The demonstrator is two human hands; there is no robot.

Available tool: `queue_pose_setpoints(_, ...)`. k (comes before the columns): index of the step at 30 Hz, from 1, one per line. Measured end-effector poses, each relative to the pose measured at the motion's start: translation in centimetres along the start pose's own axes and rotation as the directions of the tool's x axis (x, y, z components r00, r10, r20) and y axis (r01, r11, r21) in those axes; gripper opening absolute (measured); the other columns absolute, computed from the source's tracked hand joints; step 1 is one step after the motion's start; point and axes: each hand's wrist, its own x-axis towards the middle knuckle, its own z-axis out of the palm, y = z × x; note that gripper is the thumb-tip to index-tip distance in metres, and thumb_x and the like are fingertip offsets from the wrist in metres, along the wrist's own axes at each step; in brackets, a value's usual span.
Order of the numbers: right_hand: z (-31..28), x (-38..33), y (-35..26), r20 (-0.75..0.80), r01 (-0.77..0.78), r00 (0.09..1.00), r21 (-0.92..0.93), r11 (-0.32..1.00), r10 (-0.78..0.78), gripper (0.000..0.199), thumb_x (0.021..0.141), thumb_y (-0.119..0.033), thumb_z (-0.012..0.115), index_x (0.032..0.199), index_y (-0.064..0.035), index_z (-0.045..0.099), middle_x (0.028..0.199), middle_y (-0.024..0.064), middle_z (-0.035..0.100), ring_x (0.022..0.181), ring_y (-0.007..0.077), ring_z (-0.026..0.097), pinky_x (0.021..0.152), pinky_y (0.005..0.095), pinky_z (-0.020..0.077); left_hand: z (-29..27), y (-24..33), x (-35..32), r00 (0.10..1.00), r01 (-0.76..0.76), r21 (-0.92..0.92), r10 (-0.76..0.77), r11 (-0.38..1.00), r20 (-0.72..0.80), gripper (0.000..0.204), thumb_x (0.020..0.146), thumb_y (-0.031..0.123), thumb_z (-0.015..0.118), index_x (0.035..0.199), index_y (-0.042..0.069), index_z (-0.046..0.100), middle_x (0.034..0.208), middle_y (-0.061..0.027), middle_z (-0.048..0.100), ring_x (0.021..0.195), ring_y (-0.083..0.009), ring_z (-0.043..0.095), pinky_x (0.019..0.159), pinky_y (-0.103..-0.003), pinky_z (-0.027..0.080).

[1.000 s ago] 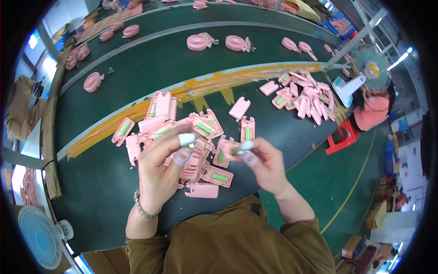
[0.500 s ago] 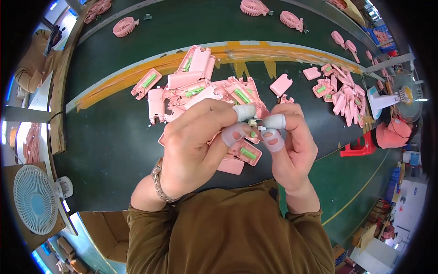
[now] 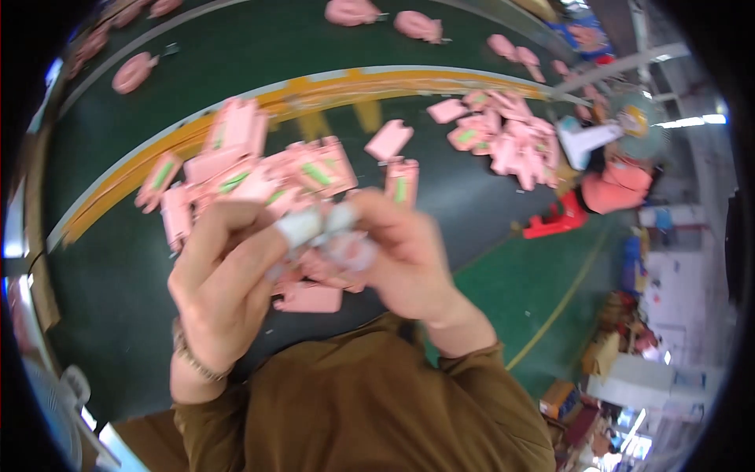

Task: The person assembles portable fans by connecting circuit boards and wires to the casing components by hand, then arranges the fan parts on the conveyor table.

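Note:
My left hand (image 3: 224, 275) and my right hand (image 3: 401, 252) are raised close to the camera, fingertips meeting over the dark green table (image 3: 118, 259). White finger cots cover several fingertips. Between them sits a small pale part (image 3: 334, 236), blurred, pinched by both hands; its shape cannot be made out. Under the hands lies a heap of pink plastic pieces with green inserts (image 3: 259, 169), and one flat pink piece (image 3: 308, 297) lies just below my fingers.
A second heap of pink pieces (image 3: 503, 138) lies to the right. Round pink parts (image 3: 134, 72) sit along the far belt beyond a yellow stripe (image 3: 330, 82). A red stool (image 3: 554, 222) and a small white fan (image 3: 598, 135) stand at right.
The view has shifted and the hands have come up nearer the camera, now blurred. Both hands stay together at the fingertips around the small part.

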Motion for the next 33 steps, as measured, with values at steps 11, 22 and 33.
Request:
queue_pose_setpoints(11, -0.9, 1.2, 3.6, 0.22, 0.441, 0.85, -0.794, 0.419, -0.479, 0.032, 0.098, 0.002, 0.087, 0.127, -0.0002, 0.075, 0.111, 0.0101, 0.079, 0.103, 0.0259, 0.08, 0.09, 0.0429, 0.058, 0.7, -0.3, -1.8, 0.967, 0.243, -0.043, -0.239, 0.969, 0.084, 0.023, 0.094, -0.005, 0.088, 0.115, 0.0, 0.08, 0.099, -0.0116, 0.069, 0.076, -0.0278, 0.072, 0.065, -0.039, 0.059)
queue_pose_setpoints(22, 2.7, -0.2, 2.2, -0.117, 0.109, 0.978, -0.428, 0.897, -0.175, 0.015, 0.108, 0.001, 0.079, 0.123, -0.0006, 0.081, 0.112, 0.0094, 0.082, 0.096, 0.0192, 0.079, 0.076, 0.0316, 0.0611, -2.2, -0.1, -1.8, 0.908, 0.414, -0.293, -0.414, 0.862, 0.063, 0.031, 0.1, -0.012, 0.08, 0.131, -0.006, 0.079, 0.11, -0.0179, 0.079, 0.095, -0.0291, 0.079, 0.083, -0.037, 0.064)
queue_pose_setpoints(33, 1.5, 0.5, -0.7, -0.048, 0.192, 0.968, -0.485, 0.853, -0.245, 0.017, 0.111, -0.004, 0.081, 0.124, 0.0064, 0.077, 0.11, 0.0094, 0.083, 0.091, 0.0114, 0.078, 0.073, 0.0283, 0.0648, -1.1, -0.4, -0.5, 0.95, 0.311, -0.333, -0.3, 0.89, 0.086, 0.026, 0.102, -0.001, 0.088, 0.128, -0.003, 0.085, 0.113, -0.0145, 0.083, 0.096, -0.0235, 0.08, 0.082, -0.035, 0.063)
